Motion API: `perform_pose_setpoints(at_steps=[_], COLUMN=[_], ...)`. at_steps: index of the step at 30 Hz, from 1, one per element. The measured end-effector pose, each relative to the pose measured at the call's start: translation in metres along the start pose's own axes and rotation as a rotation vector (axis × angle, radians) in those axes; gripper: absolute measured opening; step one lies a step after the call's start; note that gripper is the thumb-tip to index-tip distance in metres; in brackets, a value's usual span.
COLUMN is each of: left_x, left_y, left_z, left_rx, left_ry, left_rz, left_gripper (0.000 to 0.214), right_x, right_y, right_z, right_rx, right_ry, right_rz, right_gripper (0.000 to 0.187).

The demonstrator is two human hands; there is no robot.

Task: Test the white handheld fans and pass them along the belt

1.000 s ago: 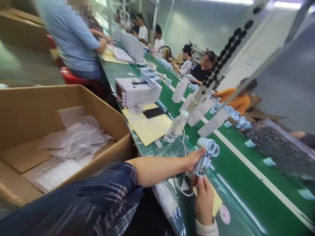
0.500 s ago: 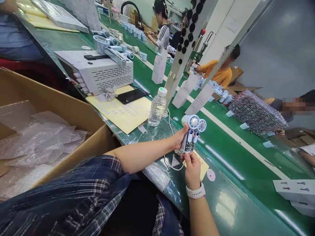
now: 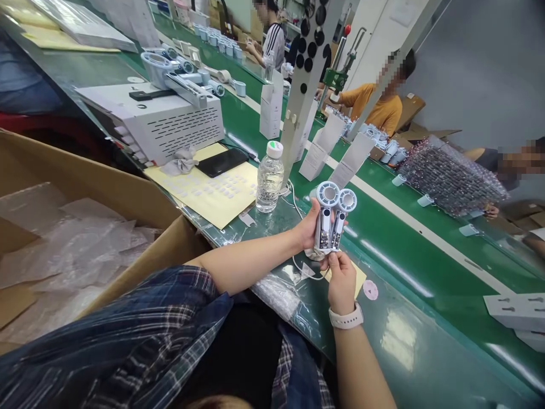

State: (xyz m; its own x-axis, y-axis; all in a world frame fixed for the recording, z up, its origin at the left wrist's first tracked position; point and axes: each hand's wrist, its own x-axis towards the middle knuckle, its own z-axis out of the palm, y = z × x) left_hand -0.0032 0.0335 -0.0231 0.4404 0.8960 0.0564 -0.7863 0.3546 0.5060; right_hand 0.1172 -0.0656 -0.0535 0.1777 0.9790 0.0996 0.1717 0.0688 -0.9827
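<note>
Two light-blue handheld fans [image 3: 328, 227] stand side by side, round heads up, with circuit boards showing in their opened handles. My left hand [image 3: 307, 227] is closed around them from the left side. Below, my right hand [image 3: 342, 281] has its fingertips pinched at the bottom ends of the handles; what sits between them is hidden. A white cable [image 3: 293, 204] runs along the bench and down behind the hands. Beneath my right hand lies a yellow paper [image 3: 360, 278], with a pink round sticker [image 3: 370, 290] beside it.
A water bottle [image 3: 269, 179] stands left of the fans, near a phone [image 3: 226, 162] on a yellow sheet [image 3: 213, 207]. Farther left is a white vented box [image 3: 183, 125] bearing fan parts. A carton [image 3: 170, 244] of clear bags borders the bench. Co-workers sit across the green conveyor [image 3: 383, 221].
The fans have turned so their fronts and boards face me more squarely. The lit mark on the left fan's display has gone dark. My hands keep the same hold.
</note>
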Motion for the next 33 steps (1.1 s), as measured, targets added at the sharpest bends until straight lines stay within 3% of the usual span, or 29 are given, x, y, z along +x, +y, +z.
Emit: perform_pose_setpoints(at_steps=[6, 9, 15, 18, 22, 25, 27, 29, 33], left_x=[-0.004, -0.004, 0.0, 0.007, 0.012, 0.009, 0.005, 0.002, -0.002], left_y=[-0.007, -0.01, -0.006, -0.002, 0.002, 0.0, -0.003, -0.007, -0.017], left_z=[0.001, 0.001, 0.0, -0.005, -0.01, -0.009, -0.007, -0.007, -0.009], left_rx=[0.038, 0.03, -0.058, -0.105, -0.128, -0.111, -0.08, -0.039, 0.038], left_ry=[-0.029, -0.021, 0.06, 0.194, 0.329, 0.267, 0.198, 0.127, 0.021], left_rz=[0.04, 0.043, 0.012, 0.022, 0.002, -0.076, -0.107, -0.132, -0.234], left_gripper=[0.078, 0.077, 0.077, 0.075, 0.075, 0.075, 0.075, 0.074, 0.071], right_x=[-0.004, -0.004, 0.0, 0.002, 0.01, 0.018, 0.022, 0.024, 0.028], right_y=[-0.001, 0.001, 0.003, 0.002, 0.018, 0.037, 0.044, 0.044, 0.025], right_z=[0.008, 0.011, 0.003, -0.005, -0.009, -0.005, -0.004, -0.009, -0.04], right_rx=[0.244, 0.25, -0.027, -0.2, -0.571, -0.746, -0.75, -0.707, -0.545], right_ry=[0.01, 0.024, 0.022, 0.0, 0.119, 0.073, -0.019, -0.031, 0.242], right_rz=[0.069, 0.062, -0.024, -0.183, -0.349, -0.382, -0.391, -0.396, -0.362], right_gripper=[0.043, 0.044, 0.034, 0.032, 0.014, 0.036, 0.027, 0.02, 0.023])
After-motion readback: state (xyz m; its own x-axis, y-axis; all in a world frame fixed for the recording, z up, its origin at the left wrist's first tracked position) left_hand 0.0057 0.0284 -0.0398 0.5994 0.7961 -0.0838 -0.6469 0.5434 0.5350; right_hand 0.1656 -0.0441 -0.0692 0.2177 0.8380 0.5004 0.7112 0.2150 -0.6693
